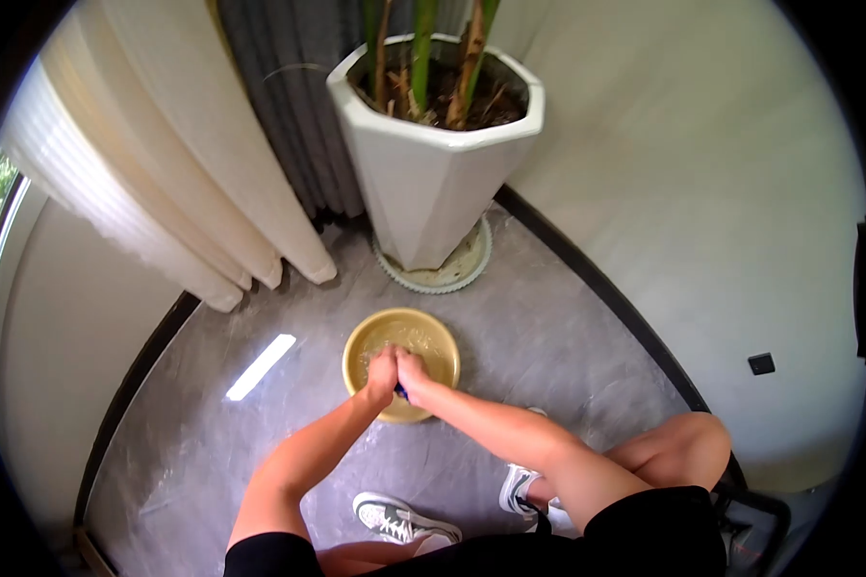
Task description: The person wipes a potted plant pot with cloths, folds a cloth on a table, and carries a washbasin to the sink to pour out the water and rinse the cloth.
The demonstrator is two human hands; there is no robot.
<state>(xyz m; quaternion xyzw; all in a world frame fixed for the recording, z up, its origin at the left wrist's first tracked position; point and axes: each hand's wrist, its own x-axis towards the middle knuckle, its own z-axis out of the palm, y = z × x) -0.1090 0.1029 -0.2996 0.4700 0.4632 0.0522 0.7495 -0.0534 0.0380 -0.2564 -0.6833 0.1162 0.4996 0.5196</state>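
A yellow basin (354,370) with water in it stands on the grey floor in front of my feet. Over it my left hand (383,369) and my right hand (411,370) are closed and pressed together. A small dark-blue thing (400,390) shows between them near the wrists; the hands hide most of it, and its kind cannot be made out. Both forearms reach forward from the near edge of the view.
Beyond the basin a tall white planter (409,183) with green stems stands on a scalloped saucer (471,267). Cream curtains (192,183) and a dark grey curtain (293,106) hang at the left. My sneakers (394,519) flank the near side. A pale wall (683,192) rises right.
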